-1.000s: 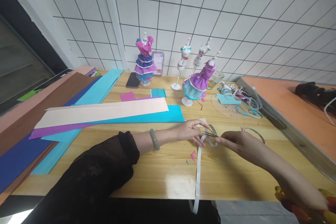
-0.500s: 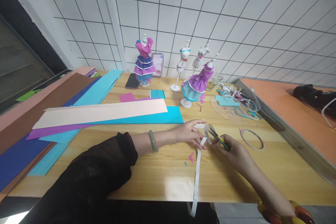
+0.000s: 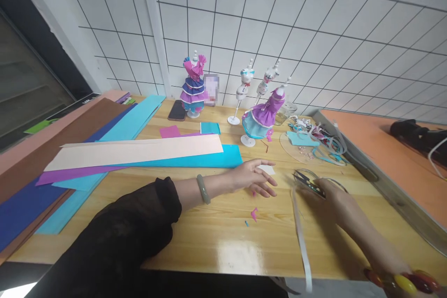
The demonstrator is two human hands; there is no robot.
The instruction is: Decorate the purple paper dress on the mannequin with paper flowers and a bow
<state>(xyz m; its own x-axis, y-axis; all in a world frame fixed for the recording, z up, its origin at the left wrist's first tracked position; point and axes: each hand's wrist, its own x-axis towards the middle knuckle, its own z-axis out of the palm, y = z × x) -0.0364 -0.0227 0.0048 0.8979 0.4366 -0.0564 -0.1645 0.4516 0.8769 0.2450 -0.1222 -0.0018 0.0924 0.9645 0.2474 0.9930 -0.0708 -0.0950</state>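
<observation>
My left hand [image 3: 253, 177] rests on the wooden table [image 3: 223, 237] with its fingers spread and holding nothing, next to a small white paper piece [image 3: 266, 169]. My right hand [image 3: 331, 195] is closed on small scissors [image 3: 307, 182] and on the end of a long white paper strip [image 3: 301, 237] that trails over the table's near edge. A roll of tape [image 3: 340, 185] lies partly hidden behind that hand. Tiny pink and blue scraps [image 3: 254, 214] lie between the hands.
Long paper sheets [image 3: 139, 151] in cream, cyan, purple, blue and brown cover the left. Three dressed mini mannequins [image 3: 261, 114] and a phone [image 3: 177, 110] stand at the back. A clear plate with ribbon scraps [image 3: 314, 146] sits at the right, beside an orange table [image 3: 384, 149].
My left hand let go of the white strip and opened. My right hand pulled away to the right with the scissors and the strip, over the tape roll.
</observation>
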